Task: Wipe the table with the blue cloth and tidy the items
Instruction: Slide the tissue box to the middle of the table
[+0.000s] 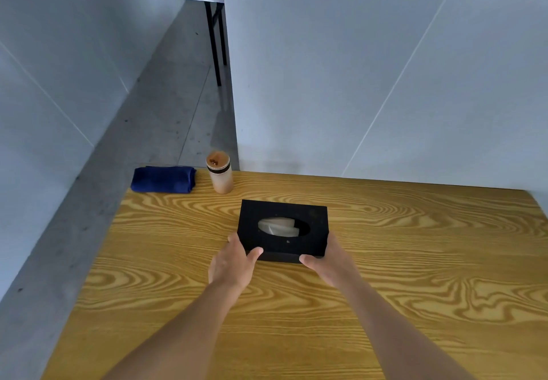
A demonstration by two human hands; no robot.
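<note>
A black tissue box [317,225] with a white tissue in its oval opening rests on the wooden table [415,261], near the middle. My left hand [235,264] grips its near left corner, thumb on the front face. My right hand [326,261] grips its near right corner. A folded blue cloth [163,179] lies at the far left corner of the table. Beside it, to the right, stands a tan cylindrical jar [220,175] with a dark band under its wooden lid.
A pale wall panel rises directly behind the table's far edge. The table's left edge drops to a grey concrete floor. A dark table with black legs [215,38] stands farther back on the floor.
</note>
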